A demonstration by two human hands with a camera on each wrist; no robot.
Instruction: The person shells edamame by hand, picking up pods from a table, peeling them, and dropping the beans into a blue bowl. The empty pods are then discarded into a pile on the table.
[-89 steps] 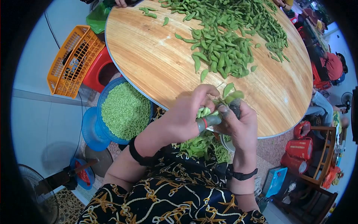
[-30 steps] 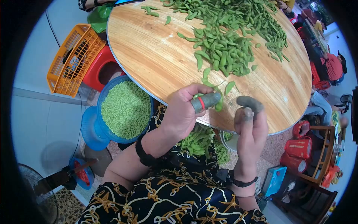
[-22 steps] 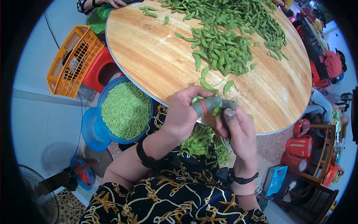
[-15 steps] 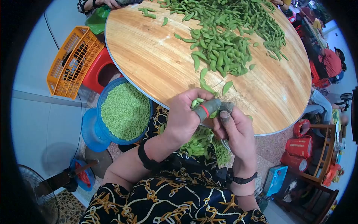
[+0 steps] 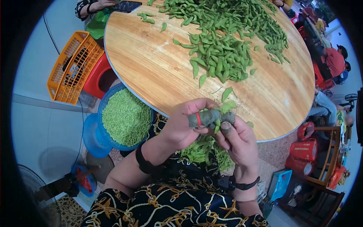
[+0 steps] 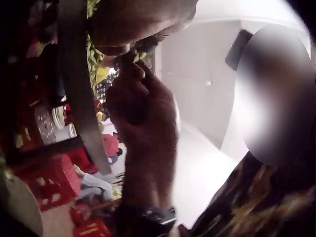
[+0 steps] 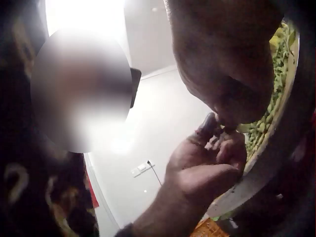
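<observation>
A green pod [image 5: 217, 127], mostly hidden mid-frame, is pinched by the left hand [image 5: 186, 123] and right hand [image 5: 242, 140]. A second ago, the hands were apart.

Head view looks down; wrist views look across from closer in; all share left hand [image 5: 184, 124] and right hand [image 5: 241, 140].

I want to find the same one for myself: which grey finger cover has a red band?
The finger cover on the left hand: a red band crosses it, while the cover on the right hand shows no band.
</observation>
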